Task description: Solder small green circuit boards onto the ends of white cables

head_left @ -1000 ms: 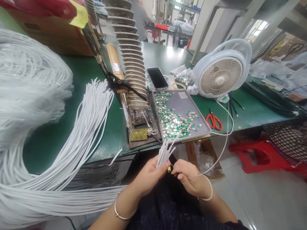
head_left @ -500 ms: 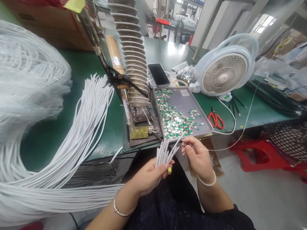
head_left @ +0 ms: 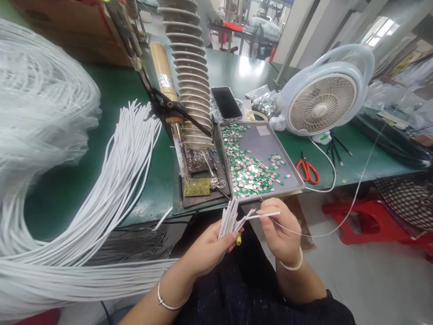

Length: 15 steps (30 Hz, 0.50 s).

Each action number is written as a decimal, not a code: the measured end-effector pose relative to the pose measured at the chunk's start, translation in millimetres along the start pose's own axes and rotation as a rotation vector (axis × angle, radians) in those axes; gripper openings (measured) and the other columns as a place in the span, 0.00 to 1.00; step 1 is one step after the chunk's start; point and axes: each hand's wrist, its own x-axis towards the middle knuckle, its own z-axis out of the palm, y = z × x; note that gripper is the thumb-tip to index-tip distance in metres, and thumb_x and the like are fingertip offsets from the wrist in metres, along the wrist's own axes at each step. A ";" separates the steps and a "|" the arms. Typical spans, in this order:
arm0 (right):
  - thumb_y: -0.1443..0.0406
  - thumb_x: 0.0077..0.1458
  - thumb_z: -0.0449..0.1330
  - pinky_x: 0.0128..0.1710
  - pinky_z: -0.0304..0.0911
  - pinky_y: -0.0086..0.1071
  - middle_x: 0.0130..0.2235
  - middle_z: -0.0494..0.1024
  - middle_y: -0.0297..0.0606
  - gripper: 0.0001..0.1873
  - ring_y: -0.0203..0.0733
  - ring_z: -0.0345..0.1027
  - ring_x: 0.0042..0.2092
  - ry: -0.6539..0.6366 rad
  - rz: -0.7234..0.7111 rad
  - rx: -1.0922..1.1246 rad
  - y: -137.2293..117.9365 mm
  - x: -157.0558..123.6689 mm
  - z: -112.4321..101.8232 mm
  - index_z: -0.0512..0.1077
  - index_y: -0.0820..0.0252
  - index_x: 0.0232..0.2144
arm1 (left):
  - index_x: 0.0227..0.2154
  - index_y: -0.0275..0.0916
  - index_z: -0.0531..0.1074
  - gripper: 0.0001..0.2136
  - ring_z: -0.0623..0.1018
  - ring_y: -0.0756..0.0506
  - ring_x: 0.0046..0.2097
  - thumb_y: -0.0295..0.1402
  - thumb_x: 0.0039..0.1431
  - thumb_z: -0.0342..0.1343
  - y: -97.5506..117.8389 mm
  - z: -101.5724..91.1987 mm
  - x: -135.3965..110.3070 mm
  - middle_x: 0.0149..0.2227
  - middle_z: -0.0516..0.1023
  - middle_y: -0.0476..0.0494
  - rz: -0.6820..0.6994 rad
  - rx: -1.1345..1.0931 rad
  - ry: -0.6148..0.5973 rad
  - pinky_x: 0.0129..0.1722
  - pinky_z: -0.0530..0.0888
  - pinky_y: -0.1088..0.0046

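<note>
By the front edge of the table, the left hand clasps white cables; the right hand pinches thin wire. A slackened left grip could spill cables.

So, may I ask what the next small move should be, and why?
Perhaps the right hand could ease the one white cable across its fingers slightly farther from the bundle, since that cable slants sideways while the left hand grips the others, most pointing forward.

White cables bunched, one leaning right — thin wire sagging beside.
</note>
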 end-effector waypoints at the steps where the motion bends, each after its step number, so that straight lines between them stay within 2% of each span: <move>1: 0.72 0.54 0.54 0.34 0.62 0.35 0.31 0.71 0.37 0.09 0.40 0.66 0.34 0.015 0.025 0.008 1.2 -2.8 -0.8 0.71 0.55 0.35 | 0.32 0.35 0.70 0.17 0.62 0.53 0.25 0.47 0.51 0.57 -1.1 -0.2 -0.2 0.25 0.66 0.50 0.000 -0.003 0.005 0.26 0.59 0.75; 6: 0.72 0.54 0.54 0.35 0.61 0.35 0.31 0.70 0.35 0.08 0.39 0.66 0.35 0.044 0.122 0.090 5.5 -10.9 -4.1 0.71 0.56 0.33 | 0.32 0.36 0.69 0.14 0.62 0.52 0.27 0.44 0.53 0.56 -0.5 0.9 -1.4 0.28 0.67 0.49 0.022 0.069 0.022 0.28 0.61 0.74; 11: 0.73 0.54 0.55 0.35 0.61 0.32 0.31 0.70 0.34 0.08 0.37 0.65 0.34 -0.016 0.110 0.101 1.0 -3.6 -8.2 0.71 0.57 0.33 | 0.27 0.36 0.68 0.12 0.63 0.50 0.28 0.41 0.56 0.54 11.6 4.2 -2.8 0.24 0.65 0.50 0.048 0.256 -0.051 0.30 0.61 0.73; 13: 0.71 0.55 0.55 0.34 0.61 0.31 0.31 0.70 0.34 0.07 0.36 0.65 0.34 -0.028 0.176 0.118 1.9 0.4 -7.9 0.71 0.57 0.32 | 0.25 0.35 0.68 0.13 0.63 0.50 0.28 0.41 0.55 0.54 14.2 3.9 -3.5 0.24 0.64 0.51 0.050 0.288 -0.094 0.30 0.61 0.73; 15: 0.69 0.57 0.54 0.30 0.60 0.29 0.29 0.69 0.32 0.06 0.33 0.63 0.30 -0.016 0.310 0.179 6.4 1.9 -6.1 0.71 0.57 0.30 | 0.26 0.35 0.69 0.13 0.63 0.50 0.27 0.42 0.54 0.55 13.5 2.8 -4.6 0.23 0.65 0.51 0.058 0.279 -0.105 0.29 0.61 0.74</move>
